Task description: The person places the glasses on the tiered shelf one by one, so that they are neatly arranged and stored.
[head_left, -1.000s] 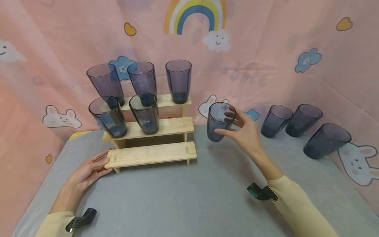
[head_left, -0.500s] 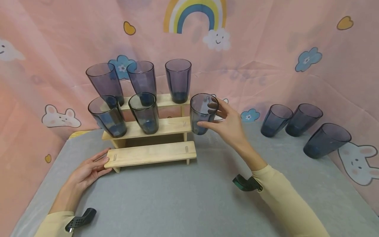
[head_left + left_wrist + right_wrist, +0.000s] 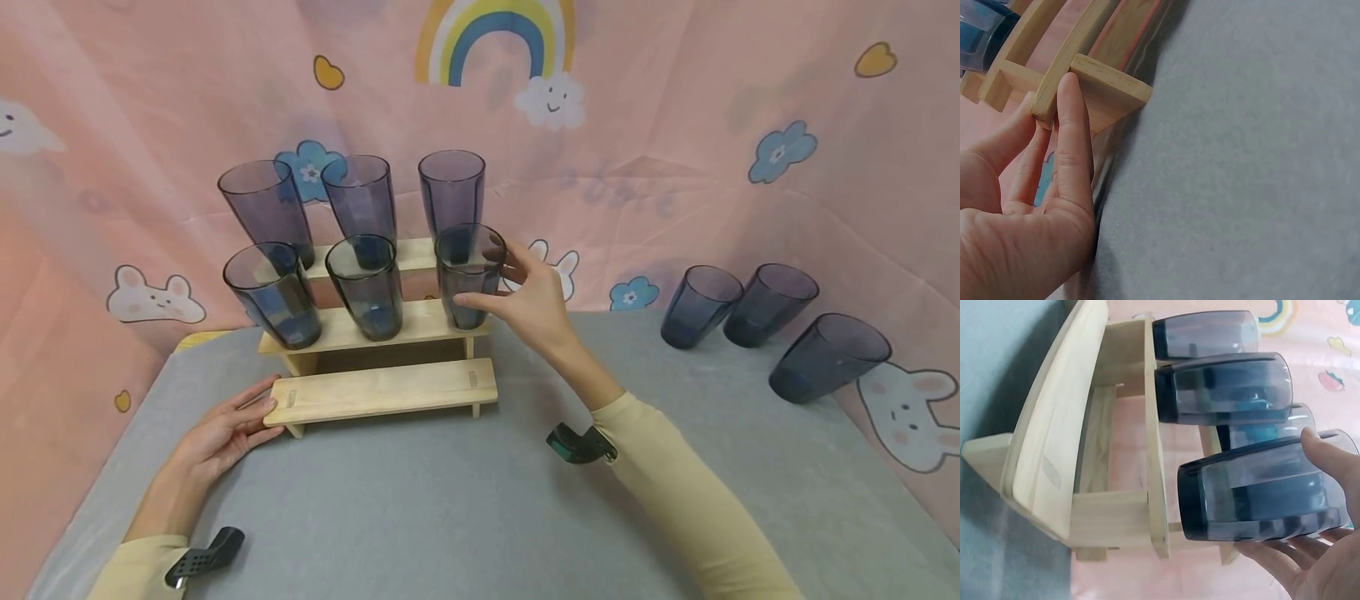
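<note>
My right hand (image 3: 528,304) grips a bluish-purple glass tumbler (image 3: 474,265), thumb in front and fingers behind. The tumbler is upright at the right end of the middle tier of a three-step wooden stand (image 3: 382,390). In the right wrist view, a small gap shows between the base of this held tumbler (image 3: 1254,494) and the shelf edge (image 3: 1155,456). At the stand's left end, my left hand (image 3: 225,429) pinches the lowest board (image 3: 1054,94) between thumb and fingers. Two tumblers (image 3: 367,287) share the middle tier, and three more (image 3: 360,200) stand on the top tier.
On the right of the grey table (image 3: 450,517) are three more tumblers (image 3: 701,307), the outermost (image 3: 828,358) appearing strongly tilted in this view. A pink printed cloth (image 3: 637,125) hangs close behind the stand. The lowest board is bare.
My right hand has carried the tumbler leftward, from beside the stand to over the right end of the middle tier. The left hand has stayed on the lowest board.
</note>
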`<state>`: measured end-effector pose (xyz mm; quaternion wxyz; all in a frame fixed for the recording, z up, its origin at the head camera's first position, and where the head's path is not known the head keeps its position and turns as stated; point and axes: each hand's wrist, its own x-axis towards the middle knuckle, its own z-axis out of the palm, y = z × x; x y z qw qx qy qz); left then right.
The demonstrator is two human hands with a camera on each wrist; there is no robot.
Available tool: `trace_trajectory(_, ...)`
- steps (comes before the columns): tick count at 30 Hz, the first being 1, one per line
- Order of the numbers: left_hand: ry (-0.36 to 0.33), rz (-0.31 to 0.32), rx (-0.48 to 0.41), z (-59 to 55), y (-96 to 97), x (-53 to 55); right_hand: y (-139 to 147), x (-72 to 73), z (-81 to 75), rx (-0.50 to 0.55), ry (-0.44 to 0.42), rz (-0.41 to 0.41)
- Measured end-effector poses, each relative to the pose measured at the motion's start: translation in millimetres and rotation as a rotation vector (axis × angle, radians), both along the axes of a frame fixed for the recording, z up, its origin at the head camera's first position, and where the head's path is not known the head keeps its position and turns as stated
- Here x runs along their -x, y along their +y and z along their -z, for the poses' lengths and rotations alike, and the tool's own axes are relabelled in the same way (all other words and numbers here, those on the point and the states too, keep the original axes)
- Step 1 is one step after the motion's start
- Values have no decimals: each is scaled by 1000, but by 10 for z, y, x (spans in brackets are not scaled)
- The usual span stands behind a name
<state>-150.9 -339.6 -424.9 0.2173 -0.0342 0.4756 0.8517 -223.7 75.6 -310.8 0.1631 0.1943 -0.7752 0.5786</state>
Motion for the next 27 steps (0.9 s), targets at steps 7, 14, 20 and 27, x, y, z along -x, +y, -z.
trace_trajectory(7, -27, -20, 23, -13, 8, 20, -45, 57, 55, 31, -78, 6)
trace_trajectory(14, -1, -11, 12, -12, -10, 0, -41, 104, 100, 58, -110, -44)
trace_trajectory(20, 3, -6, 20, 7, -2, -18, -54, 117, 123, 43, -122, -67)
trace_trajectory(27, 12, -8, 6, 32, -9, -9, -52, 112, 129, 19, -144, -74)
